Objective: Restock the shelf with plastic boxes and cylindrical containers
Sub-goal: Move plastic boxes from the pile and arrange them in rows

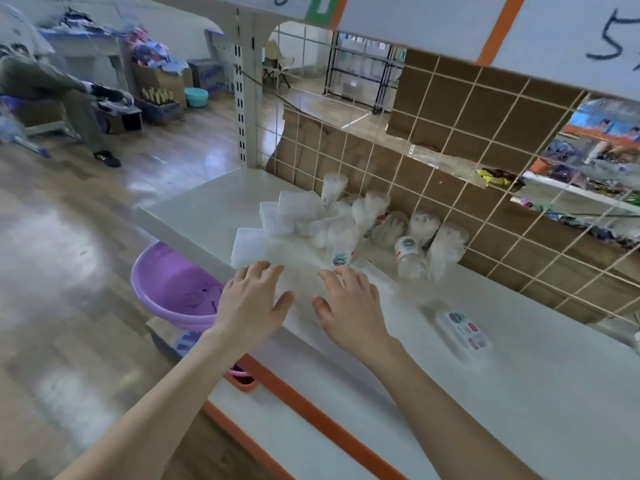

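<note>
A white shelf (519,393) with an orange front strip holds clear plastic boxes (277,216) at its left end and a heap of clear cylindrical containers (412,237) against the wire grid back. My left hand (252,303) and my right hand (349,306) hover side by side over the shelf's front, fingers spread and holding nothing. A flat clear box (249,247) lies just beyond my left fingertips. A labelled cylinder (341,251) stands just past my right fingertips. Another labelled flat box (464,334) lies alone to the right.
A purple basin (166,282) sits below the shelf's left end. A cardboard panel (450,109) backs the wire grid (502,188). An upper shelf with price signs (571,32) hangs overhead. A person (52,95) sits far left beside boxes on the wooden floor.
</note>
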Demonstrator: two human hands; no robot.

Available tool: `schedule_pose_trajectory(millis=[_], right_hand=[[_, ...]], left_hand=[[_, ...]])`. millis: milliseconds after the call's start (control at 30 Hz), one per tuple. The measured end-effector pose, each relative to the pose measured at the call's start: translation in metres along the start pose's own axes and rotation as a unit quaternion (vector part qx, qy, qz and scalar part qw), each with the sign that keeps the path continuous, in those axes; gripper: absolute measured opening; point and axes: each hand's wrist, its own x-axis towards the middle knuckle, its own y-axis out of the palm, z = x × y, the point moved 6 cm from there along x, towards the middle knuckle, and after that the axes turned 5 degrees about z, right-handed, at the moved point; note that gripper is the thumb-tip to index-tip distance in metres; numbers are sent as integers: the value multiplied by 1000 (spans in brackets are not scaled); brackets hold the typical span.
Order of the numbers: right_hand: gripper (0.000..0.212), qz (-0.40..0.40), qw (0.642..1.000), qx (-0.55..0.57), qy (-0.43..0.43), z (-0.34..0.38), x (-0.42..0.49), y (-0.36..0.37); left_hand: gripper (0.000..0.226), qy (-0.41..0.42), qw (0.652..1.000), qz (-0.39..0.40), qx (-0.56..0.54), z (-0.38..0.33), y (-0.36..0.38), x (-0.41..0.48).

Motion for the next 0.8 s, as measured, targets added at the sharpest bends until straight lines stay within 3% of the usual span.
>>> schedule_pose_trajectory(millis=[333,567,700,733,800], right_hand=[[47,9,996,10,84,23,36,18],[45,-14,992,19,127,29,45,22],[45,-41,989,60,132,34,49,19],[44,-54,987,84,128,35,51,16],[42,-82,978,149,121,40,51,7]], left_hand=[[64,21,997,51,59,44,2,68],[48,8,996,80,23,56,0,88],[34,22,978,37,-202,68,-24,93],[28,11,958,52,-283,70,-29,95],[24,-37,879,122,-459,69,-30,98]])
